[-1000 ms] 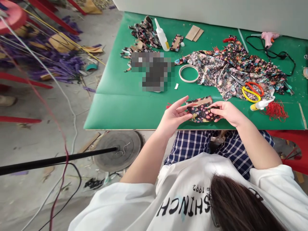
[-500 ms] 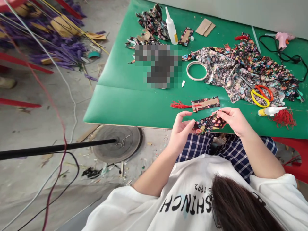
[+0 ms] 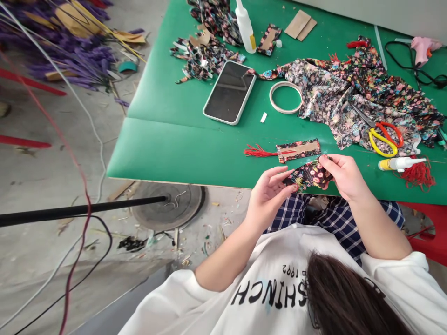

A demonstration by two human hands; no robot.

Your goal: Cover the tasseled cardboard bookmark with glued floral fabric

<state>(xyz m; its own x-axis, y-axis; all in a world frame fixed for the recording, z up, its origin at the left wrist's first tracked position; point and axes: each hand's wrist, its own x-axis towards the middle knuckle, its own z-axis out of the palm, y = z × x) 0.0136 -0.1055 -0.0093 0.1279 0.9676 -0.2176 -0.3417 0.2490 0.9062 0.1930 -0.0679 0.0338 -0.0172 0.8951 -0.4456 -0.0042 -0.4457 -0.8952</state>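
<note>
A small floral fabric piece [image 3: 309, 173] is held between both hands at the near edge of the green table [image 3: 195, 149]. My left hand [image 3: 269, 194] pinches its left end with fingertips. My right hand [image 3: 344, 176] grips its right end. Just beyond lies a fabric-covered card strip [image 3: 299, 150] with a red tassel [image 3: 256, 151] sticking out to its left.
A phone [image 3: 229, 91] lies screen up, with a tape ring [image 3: 285, 97] to its right. A large floral cloth [image 3: 352, 97] carries red and yellow scissors [image 3: 382, 136]. Glue bottles [image 3: 400, 163] [image 3: 244, 27], red threads [image 3: 419, 174], fabric scraps [image 3: 202, 58], cardboard [image 3: 300, 24] and a pink glue gun [image 3: 424, 47] lie around.
The fabric piece was lifted off the table toward me, leaving the tasselled strip behind. My left hand's fingers closed onto its end. The view shifted slightly.
</note>
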